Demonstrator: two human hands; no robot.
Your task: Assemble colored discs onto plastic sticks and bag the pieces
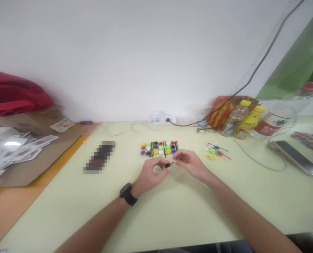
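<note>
My left hand [151, 174], with a dark watch [128, 194] on its wrist, pinches a small black round piece [167, 165] between thumb and fingers. From the other side, my right hand [190, 164] has its fingertips closed on a thin dark stick [172, 163] that meets the black piece. Whether the two are joined I cannot tell. Just beyond my hands lie rows of small round pieces [143, 148] in several colours, with thin coloured sticks [152, 149] between the groups. To the right is a loose pile of coloured sticks and round pieces [216, 151].
Bottles [235, 117] and a red-yellow bag [218, 110] stand at the back right, near glasses [206, 130]. A phone [296, 157] and a grey cable [262, 165] lie right. Cardboard [21, 172] with white packets [35, 149] is left. A power strip [161, 118] sits by the wall.
</note>
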